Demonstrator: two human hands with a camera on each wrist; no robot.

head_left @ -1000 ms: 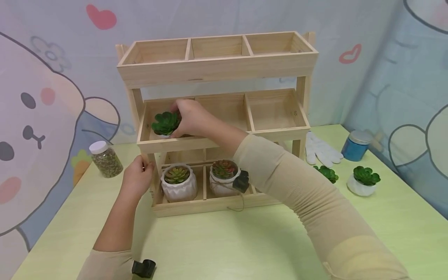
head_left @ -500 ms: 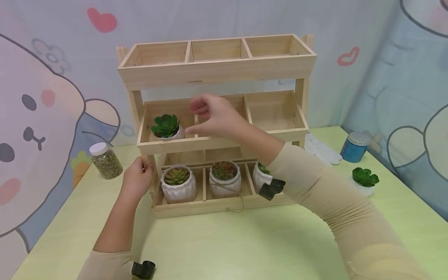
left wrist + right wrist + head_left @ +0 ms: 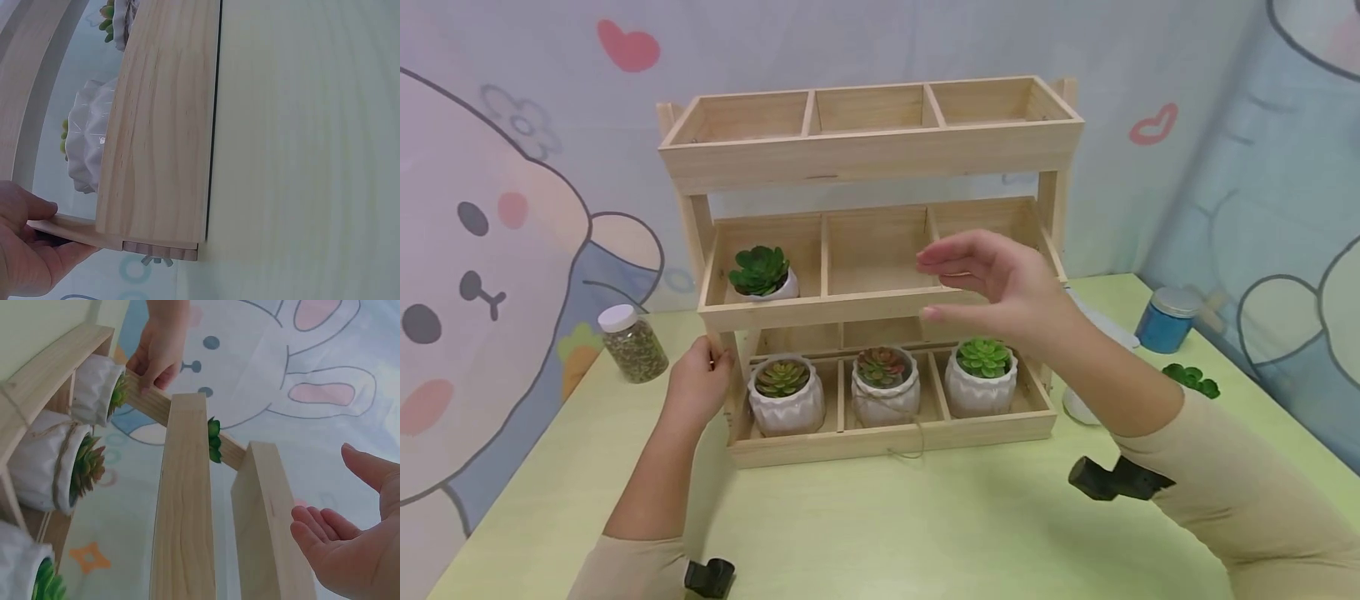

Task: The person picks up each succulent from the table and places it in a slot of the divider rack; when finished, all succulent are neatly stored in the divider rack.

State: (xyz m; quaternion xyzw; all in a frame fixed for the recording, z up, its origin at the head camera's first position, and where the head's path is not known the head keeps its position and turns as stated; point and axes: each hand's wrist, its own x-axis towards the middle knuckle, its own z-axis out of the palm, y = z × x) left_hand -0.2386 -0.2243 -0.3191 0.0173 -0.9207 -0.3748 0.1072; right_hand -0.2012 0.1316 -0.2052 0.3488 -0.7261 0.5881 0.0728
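A three-tier wooden shelf (image 3: 865, 162) stands on the table. My left hand (image 3: 700, 379) grips its left side post; in the left wrist view, the thumb and fingers of that hand (image 3: 28, 250) lie on either side of the wood. Before the middle tier's right compartment, my right hand (image 3: 1000, 287) is held in the air, fingers loosely extended, holding nothing. A dark green succulent (image 3: 760, 271) in a small white pot sits, slightly tilted, in the middle tier's left compartment. White ceramic pots with succulents (image 3: 786, 408) fill the bottom tier's three compartments, the middle one tied with twine (image 3: 906, 408).
Left of the shelf stands a gravel-filled jar (image 3: 634, 350) with a white lid. On the right are a blue jar (image 3: 1168, 321), a white glove (image 3: 1105, 321) and a green succulent (image 3: 1195, 379), partly hidden by my right arm. A white pot (image 3: 1078, 408) shows beside that arm.
My right hand has let go of the dark green succulent's pot, leaving it in the middle tier's left compartment, and has moved right. My left hand stays on the post.
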